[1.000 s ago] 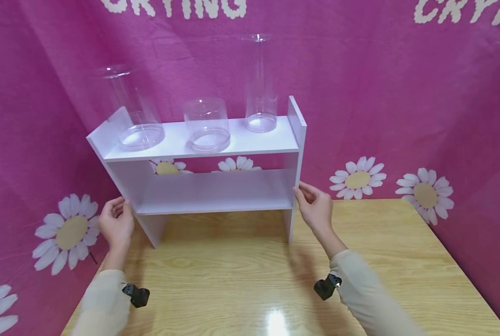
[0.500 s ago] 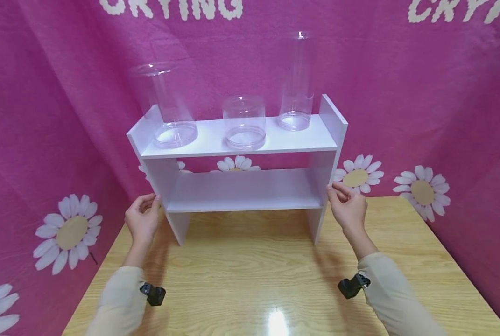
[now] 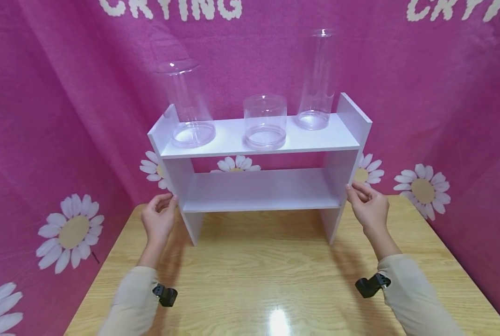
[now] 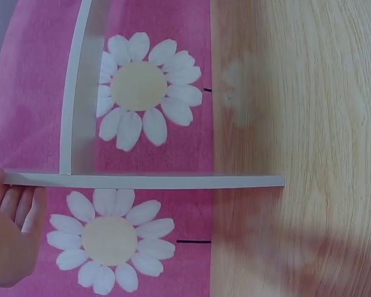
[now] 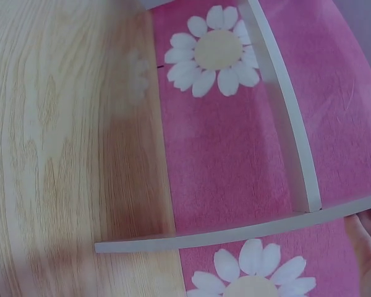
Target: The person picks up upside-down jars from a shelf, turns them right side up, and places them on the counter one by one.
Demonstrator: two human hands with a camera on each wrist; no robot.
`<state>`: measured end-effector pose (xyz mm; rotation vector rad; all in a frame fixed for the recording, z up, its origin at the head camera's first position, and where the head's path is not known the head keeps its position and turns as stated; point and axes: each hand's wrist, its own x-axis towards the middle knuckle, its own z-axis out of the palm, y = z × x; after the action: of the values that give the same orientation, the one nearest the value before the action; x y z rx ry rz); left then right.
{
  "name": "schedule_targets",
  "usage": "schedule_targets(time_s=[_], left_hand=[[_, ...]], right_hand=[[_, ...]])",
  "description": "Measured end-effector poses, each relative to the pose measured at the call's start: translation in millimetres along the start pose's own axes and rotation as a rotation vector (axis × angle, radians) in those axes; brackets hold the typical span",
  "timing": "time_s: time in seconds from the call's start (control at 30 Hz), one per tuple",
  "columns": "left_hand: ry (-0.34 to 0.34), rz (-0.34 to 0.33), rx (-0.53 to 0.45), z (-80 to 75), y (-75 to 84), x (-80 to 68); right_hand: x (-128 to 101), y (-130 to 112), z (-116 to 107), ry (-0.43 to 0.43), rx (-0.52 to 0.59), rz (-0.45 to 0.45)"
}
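Shelf: between left grip and right grip, neither nearer; long axis left to right; over bench, foot contact unclear.
Left grip: pinching left side panel.
Right grip: pinching right side panel.
Count: 1 shelf, 2 grips, 3 clear jars on top board.

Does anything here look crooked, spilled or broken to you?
Nothing really stands out. The wide clear container, short clear container and narrow clear container stand on top of the white shelf unit, none tipped over, with no spill or damage visible. Their slanting outlines are probably just camera distortion.
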<state>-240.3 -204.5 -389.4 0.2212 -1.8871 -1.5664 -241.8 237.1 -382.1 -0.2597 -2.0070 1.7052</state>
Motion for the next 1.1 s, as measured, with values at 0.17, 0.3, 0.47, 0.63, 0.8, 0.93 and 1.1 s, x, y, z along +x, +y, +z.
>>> schedule_targets(time_s=[0.17, 0.3, 0.47, 0.63, 0.8, 0.93, 1.1], left_hand=[[0.007, -0.007, -0.001, 5.3, 0.5, -4.3], [0.003, -0.013, -0.007, 9.5, 0.6, -7.8], [-0.006, -0.031, -0.022, 14.4, 0.9, -9.7], [-0.009, -0.018, -0.046, 17.1, 1.2, -10.5], [-0.004, -0.012, -0.064, 17.9, -0.6, -11.2], [-0.032, -0.006, -0.038, 17.2, -2.5, -10.5], [-0.066, -0.014, -0.024, 13.9, -1.3, -7.0]], right_hand=[[2.6, 2.1, -7.1, 0.013, 0.02, 0.031], [4.3, 2.8, -11.8, 0.02, 0.037, 0.048], [7.9, 2.9, -16.4, 0.023, 0.069, 0.076], [12.7, 2.1, -19.3, 0.004, 0.111, 0.097], [15.3, 2.0, -21.3, -0.039, 0.151, 0.089], [15.8, 1.7, -23.0, -0.045, 0.164, 0.092], [15.5, -1.9, -28.5, -0.094, 0.113, 0.079]])
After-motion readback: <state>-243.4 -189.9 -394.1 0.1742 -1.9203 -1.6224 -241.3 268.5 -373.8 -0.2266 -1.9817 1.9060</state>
